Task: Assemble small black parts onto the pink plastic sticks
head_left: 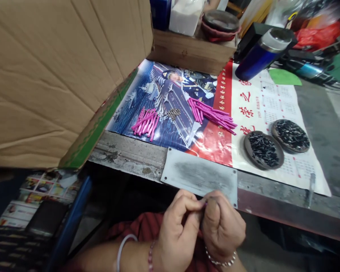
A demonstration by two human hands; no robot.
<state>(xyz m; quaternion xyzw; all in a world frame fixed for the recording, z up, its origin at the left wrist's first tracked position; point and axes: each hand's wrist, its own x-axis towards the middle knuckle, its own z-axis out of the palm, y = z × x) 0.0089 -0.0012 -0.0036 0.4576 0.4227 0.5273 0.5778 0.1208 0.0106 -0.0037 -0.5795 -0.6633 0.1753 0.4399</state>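
My left hand (181,226) and my right hand (222,223) meet in front of the table edge, thumbs and fingers pinched together. A tiny dark purple bit shows between the fingertips; the rest of what they hold is hidden. Just beyond them a pale metal plate (200,172) with a dark smudge is fixed along the edge. Farther back lie a small pile of pink sticks (145,122), some with holes at their ends, a longer heap of pink sticks (212,114), and between these a cluster of small shiny metal pieces (174,113).
Two round dishes, one nearer (247,153) and one farther (275,136), hold small black pieces on the calendar poster (294,109). A blue tumbler (259,54) leans behind. A large cardboard box (59,75) blocks the left. A clear pen-like item (311,189) lies right.
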